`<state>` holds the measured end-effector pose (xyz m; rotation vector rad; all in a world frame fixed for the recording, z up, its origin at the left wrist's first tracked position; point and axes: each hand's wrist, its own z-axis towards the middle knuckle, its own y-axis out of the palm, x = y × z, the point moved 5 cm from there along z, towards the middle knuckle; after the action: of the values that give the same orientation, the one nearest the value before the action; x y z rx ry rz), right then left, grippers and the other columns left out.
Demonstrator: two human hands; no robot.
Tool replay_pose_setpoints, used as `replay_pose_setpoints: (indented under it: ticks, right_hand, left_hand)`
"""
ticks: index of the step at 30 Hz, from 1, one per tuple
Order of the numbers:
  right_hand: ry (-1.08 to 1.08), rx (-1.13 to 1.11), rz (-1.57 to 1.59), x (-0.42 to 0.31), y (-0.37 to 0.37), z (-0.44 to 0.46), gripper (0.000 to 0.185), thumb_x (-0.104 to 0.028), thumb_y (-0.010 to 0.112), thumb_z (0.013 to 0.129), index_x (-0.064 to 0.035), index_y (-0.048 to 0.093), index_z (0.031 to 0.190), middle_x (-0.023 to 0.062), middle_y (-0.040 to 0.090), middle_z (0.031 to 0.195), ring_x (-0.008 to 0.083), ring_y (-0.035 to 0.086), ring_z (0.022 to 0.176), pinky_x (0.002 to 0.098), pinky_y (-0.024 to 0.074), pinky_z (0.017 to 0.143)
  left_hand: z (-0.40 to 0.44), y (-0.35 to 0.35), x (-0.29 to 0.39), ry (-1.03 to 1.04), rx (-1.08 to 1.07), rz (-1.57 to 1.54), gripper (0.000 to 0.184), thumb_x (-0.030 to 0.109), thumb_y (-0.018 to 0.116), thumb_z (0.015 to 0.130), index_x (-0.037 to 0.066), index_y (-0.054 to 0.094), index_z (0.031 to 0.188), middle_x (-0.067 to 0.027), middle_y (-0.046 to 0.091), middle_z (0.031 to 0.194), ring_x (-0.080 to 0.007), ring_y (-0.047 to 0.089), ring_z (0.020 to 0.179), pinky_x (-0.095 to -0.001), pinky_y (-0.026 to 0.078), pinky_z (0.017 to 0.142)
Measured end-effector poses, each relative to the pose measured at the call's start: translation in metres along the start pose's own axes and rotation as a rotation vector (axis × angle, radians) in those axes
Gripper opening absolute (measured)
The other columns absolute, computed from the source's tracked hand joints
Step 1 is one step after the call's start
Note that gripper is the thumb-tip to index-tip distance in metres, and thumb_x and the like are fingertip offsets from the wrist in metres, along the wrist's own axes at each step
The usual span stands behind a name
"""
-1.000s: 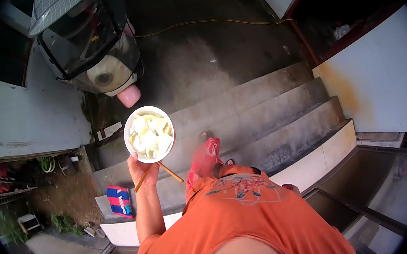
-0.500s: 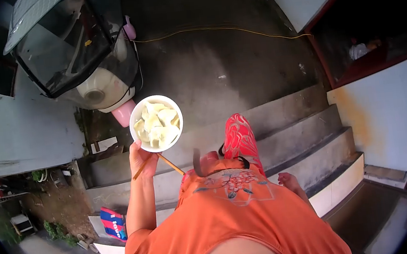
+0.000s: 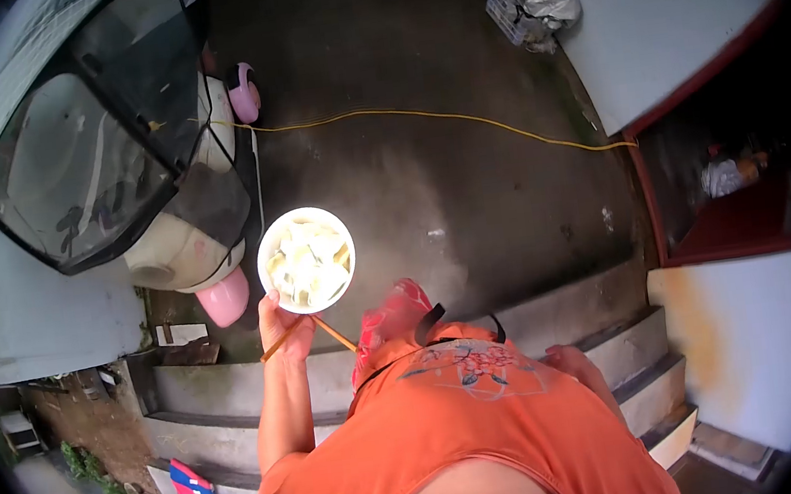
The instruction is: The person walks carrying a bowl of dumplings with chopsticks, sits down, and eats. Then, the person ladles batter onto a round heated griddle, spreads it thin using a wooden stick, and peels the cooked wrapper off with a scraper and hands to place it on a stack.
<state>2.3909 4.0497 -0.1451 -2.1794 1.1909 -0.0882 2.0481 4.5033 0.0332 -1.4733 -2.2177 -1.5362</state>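
1. bowl (image 3: 302,215) of pale food (image 3: 309,262): ahead of the shirt (image 3: 481,437), toward its left; apparently kept level against spilling.
2. left hand (image 3: 288,332): grip closed on bowl and chopsticks (image 3: 335,333), presumably so one hand carries both.
3. right hand (image 3: 567,359): beside the shirt; grip indistinct, cannot tell.

Food (image 3: 307,262) lies in the bowl (image 3: 314,307) in the left hand (image 3: 286,330), chopsticks (image 3: 335,334) behind it. A vehicle (image 3: 126,151) stands ahead at left, a doorway (image 3: 741,215) at right, a cable (image 3: 439,114) between them.
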Motion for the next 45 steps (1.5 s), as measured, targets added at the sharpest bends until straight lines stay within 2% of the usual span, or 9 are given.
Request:
replay_pose_setpoints:
  ticks: [9,13,17,24,26,29,30,35,45]
  right_hand:
    - [-0.162,0.365,0.174,-0.168,-0.257,0.312,0.032,-0.026,0.058,0.083,-0.0064,0.058,0.108,0.0103,0.064,0.093,0.0184,0.062,0.083,0.0304,0.0485,0.075]
    - [-0.085,0.370,0.765,-0.089,-0.226,0.482,0.025,-0.022,0.055,0.085,-0.0007,0.059,0.098,0.0031,0.062,0.080,0.0111,0.056,0.075,0.0286,0.0472,0.067]
    - [0.118,-0.371,0.508,-0.104,-0.280,0.503,0.023,-0.018,0.058,0.080,-0.0074,0.059,0.101,0.0007,0.062,0.084,0.0148,0.059,0.078,0.0286,0.0478,0.067]
    - [0.212,-0.189,-0.244,-0.185,-0.576,0.672,0.024,-0.025,0.059,0.079,-0.0066,0.063,0.093,0.0119,0.063,0.084,0.0228,0.060,0.083,0.0340,0.0470,0.074]
    - [0.167,-0.038,-0.429,-0.264,-0.687,0.731,0.025,-0.027,0.059,0.078,-0.0063,0.064,0.091,0.0152,0.063,0.083,0.0251,0.060,0.084,0.0355,0.0468,0.075]
    - [-0.464,0.395,0.095,-0.435,-0.818,0.835,0.017,-0.022,0.061,0.078,-0.0068,0.060,0.085,0.0115,0.063,0.079,0.0257,0.061,0.072,0.0342,0.0481,0.066]
    - [-0.551,0.403,0.051,-0.533,-0.856,0.830,0.006,-0.006,0.059,0.080,-0.0043,0.056,0.084,0.0061,0.059,0.076,0.0116,0.057,0.072,0.0246,0.0476,0.067]
    - [-1.328,0.326,-0.002,-0.879,-0.912,0.782,0.028,-0.011,0.071,0.069,-0.0075,0.057,0.093,0.0057,0.058,0.080,0.0184,0.059,0.067,0.0298,0.0477,0.063]
    - [-1.344,-0.280,0.137,-1.175,-0.946,0.888,0.067,-0.024,0.072,0.071,-0.0126,0.040,0.128,0.0033,0.053,0.083,0.0154,0.052,0.063,0.0281,0.0446,0.061]
  left_hand:
    - [0.293,0.049,0.018,0.035,-0.028,-0.033,0.066,0.027,0.064,0.066,0.004,0.044,0.123,-0.0101,0.052,0.120,-0.0258,0.049,0.111,-0.0401,0.040,0.093]
    - [0.424,0.070,0.028,0.039,0.056,-0.042,0.064,0.025,0.064,0.066,0.002,0.044,0.122,-0.0122,0.052,0.120,-0.0281,0.049,0.111,-0.0417,0.040,0.093]
    - [0.542,0.105,0.057,0.001,0.065,-0.076,0.059,0.024,0.064,0.068,-0.001,0.046,0.119,-0.0138,0.053,0.117,-0.0272,0.051,0.107,-0.0397,0.040,0.093]
    - [0.745,0.213,0.118,0.059,0.033,-0.151,0.068,0.031,0.064,0.067,0.005,0.041,0.126,-0.0116,0.047,0.125,-0.0276,0.047,0.114,-0.0419,0.040,0.094]
    - [0.794,0.254,0.140,0.100,0.040,-0.203,0.066,0.033,0.063,0.068,0.006,0.042,0.125,-0.0104,0.051,0.122,-0.0264,0.048,0.112,-0.0399,0.043,0.089]
    - [0.873,0.297,0.202,0.134,0.015,-0.235,0.063,0.033,0.063,0.070,0.007,0.044,0.123,-0.0089,0.054,0.116,-0.0236,0.051,0.109,-0.0372,0.045,0.082]
    - [0.896,0.315,0.226,0.192,-0.011,-0.207,0.060,0.033,0.063,0.071,0.007,0.045,0.121,-0.0075,0.055,0.115,-0.0217,0.053,0.104,-0.0344,0.045,0.076]
    - [1.031,0.344,0.321,0.310,0.009,-0.273,0.050,0.030,0.062,0.073,0.007,0.048,0.116,-0.0053,0.060,0.105,-0.0175,0.058,0.089,-0.0281,0.045,0.067]
    - [1.249,0.366,0.506,0.309,0.087,-0.252,0.048,0.031,0.063,0.073,0.005,0.051,0.111,-0.0045,0.061,0.097,-0.0161,0.056,0.084,-0.0254,0.042,0.067]
